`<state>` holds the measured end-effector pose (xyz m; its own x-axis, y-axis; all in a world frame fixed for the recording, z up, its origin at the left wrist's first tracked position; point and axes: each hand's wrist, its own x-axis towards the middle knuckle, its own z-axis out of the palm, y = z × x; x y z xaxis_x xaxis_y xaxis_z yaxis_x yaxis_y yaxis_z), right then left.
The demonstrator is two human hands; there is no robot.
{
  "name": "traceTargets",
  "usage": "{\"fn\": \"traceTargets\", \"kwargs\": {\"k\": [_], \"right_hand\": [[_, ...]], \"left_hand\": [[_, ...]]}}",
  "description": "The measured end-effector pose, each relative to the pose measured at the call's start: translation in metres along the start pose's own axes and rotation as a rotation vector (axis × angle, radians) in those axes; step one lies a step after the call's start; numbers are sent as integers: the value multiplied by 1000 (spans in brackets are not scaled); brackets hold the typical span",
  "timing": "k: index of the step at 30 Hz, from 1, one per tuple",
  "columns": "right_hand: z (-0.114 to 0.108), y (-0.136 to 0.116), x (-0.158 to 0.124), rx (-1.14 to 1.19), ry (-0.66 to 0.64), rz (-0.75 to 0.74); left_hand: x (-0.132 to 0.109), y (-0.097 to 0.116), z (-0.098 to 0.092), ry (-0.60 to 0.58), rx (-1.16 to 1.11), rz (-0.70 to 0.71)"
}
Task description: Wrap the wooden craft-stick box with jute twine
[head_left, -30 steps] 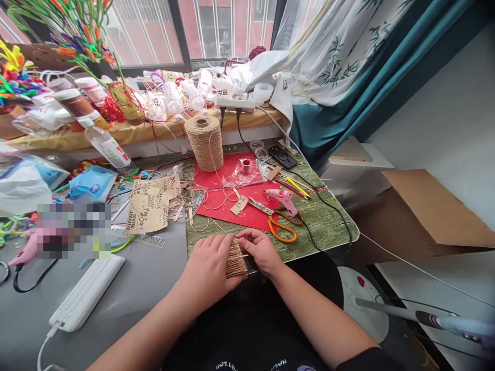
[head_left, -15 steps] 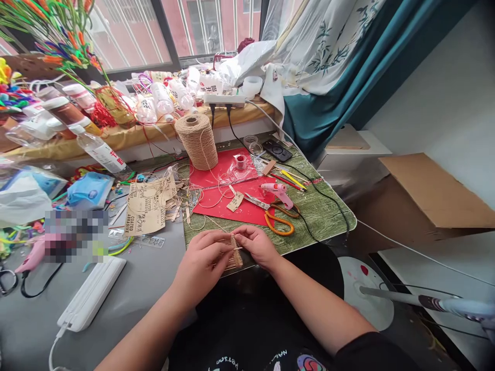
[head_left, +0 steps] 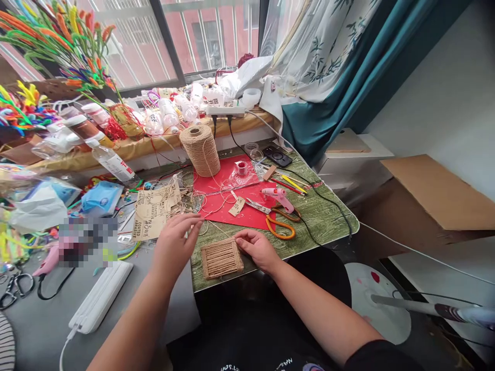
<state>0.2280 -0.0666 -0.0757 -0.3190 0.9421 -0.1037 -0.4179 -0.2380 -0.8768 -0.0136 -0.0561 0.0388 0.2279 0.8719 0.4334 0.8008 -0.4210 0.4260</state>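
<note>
A small rectangular frame wound with twine (head_left: 221, 258) lies at the front edge of the green wood-patterned mat. My right hand (head_left: 258, 251) pinches its upper right corner between thumb and fingers. Off to the left, my left hand (head_left: 177, 241) is raised with fingers stretched and thumb apart, and I see nothing in it. From the frame a strand of twine runs back toward the big twine spool (head_left: 200, 152). Beyond my right hand lie orange-handled scissors (head_left: 280, 226) and a pink glue gun (head_left: 279, 197) on red sheets (head_left: 220, 209).
Sandpaper pieces (head_left: 151, 219) lie left of the mat, near a white power strip (head_left: 101, 296). Toward the back are a black phone (head_left: 277, 155), pencils and a small red spool (head_left: 242, 168). Bottles and pipe-cleaner flowers crowd the windowsill. A cardboard box (head_left: 436, 190) stands at right.
My left hand has let go of the twine-wound frame and moved left, its fingers opening. The frame now lies in full view, with my right hand still at its corner. The view has shifted slightly.
</note>
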Motion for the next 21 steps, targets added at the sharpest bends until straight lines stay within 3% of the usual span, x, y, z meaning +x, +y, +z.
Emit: {"fn": "traceTargets", "kwargs": {"k": [1, 4, 6, 10, 14, 18, 21], "right_hand": [[0, 0, 0, 6, -10, 2], [0, -1, 0, 38, -44, 3], [0, -1, 0, 56, -48, -9], [1, -3, -1, 69, -11, -44], [2, -12, -6, 24, 1, -90], [-5, -33, -15, -251, -9, -266], [-13, -52, -21, -512, -37, -448]], "left_hand": [[-3, 13, -1, -46, -57, 11], [-16, 54, 7, -332, -62, 141], [-23, 70, 17, -390, 8, 162], [-28, 66, 33, -380, 64, 116], [-34, 59, 28, -328, -20, 77], [-48, 61, 26, -269, -181, -7], [-59, 60, 32, -142, -377, -105]]}}
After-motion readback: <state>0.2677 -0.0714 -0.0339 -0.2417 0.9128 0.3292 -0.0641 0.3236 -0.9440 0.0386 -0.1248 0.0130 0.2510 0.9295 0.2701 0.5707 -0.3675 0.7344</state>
